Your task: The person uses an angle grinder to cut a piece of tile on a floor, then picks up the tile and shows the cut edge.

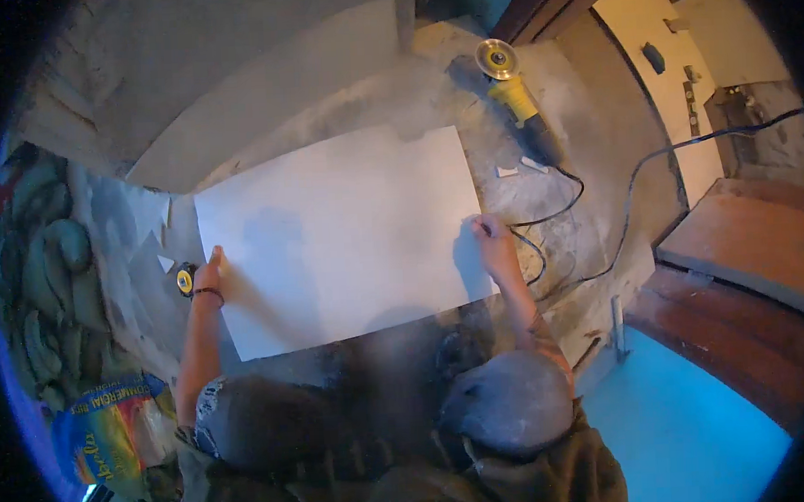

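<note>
A large white tile (pixel 347 235) lies in front of my knees, a small notch cut in its far edge. My left hand (pixel 210 275) grips its left edge, thumb on top and the other fingers mostly hidden. On the opposite edge my right hand (pixel 496 242) is closed, its fingertips at the rim. Just left of my left hand is a round black and yellow tape measure (pixel 185 279). Beyond the tile's far right corner lies a yellow and black angle grinder (pixel 523 107), its disc facing up. Haze hangs over the tile's far part.
The grinder's black cord (pixel 629 207) loops past my right hand and off to the right. White offcuts (pixel 533 164) lie on the dusty floor. To the left are a heap of grey-green rubble or sacks (pixel 52 257) and a colourful printed bag (pixel 114 434). Reddish-brown steps (pixel 728 313) stand at right.
</note>
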{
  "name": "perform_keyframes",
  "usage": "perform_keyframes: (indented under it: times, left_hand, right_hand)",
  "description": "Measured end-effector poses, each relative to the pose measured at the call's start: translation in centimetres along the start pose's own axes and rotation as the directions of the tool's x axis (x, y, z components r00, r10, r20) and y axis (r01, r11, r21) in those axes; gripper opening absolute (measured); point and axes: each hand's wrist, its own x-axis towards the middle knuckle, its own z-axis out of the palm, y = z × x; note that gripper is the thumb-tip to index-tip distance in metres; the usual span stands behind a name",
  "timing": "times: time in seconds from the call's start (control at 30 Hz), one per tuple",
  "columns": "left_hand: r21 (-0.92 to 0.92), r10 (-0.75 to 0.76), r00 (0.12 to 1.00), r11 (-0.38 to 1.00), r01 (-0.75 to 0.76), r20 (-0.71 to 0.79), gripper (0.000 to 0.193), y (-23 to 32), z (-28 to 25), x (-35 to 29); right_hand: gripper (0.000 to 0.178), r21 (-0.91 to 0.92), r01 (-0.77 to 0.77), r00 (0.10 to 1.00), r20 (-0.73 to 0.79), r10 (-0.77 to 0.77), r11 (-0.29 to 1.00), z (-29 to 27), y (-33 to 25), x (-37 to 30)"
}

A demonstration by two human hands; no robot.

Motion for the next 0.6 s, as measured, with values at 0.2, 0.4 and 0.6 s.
perform_keyframes:
  times: [0.2, 0.4, 0.6]
  left_hand:
    - [-0.082, -0.051, 0.997, 0.996, 0.047, -0.050, 0.090, -0.6, -0.4, 0.0]
    - [0.063, 0.077, 0.990, 0.996, -0.069, -0.119, 0.069, 3.8, 0.8, -2.1]
    - [0.067, 0.140, 0.963, 0.990, -0.128, -0.230, 0.055, 6.5, -3.9, -4.0]
  right_hand:
    - [0.020, 0.020, 0.164, 0.984, -0.068, -0.163, 0.986, 0.3, -7.9, 3.4]
    - [0.017, 0.441, 0.026, 0.996, 0.066, -0.061, 0.897, 3.2, -5.8, 13.5]
    - [0.017, 0.347, 0.112, 0.987, 0.069, -0.144, 0.931, 5.8, -6.9, 16.5]
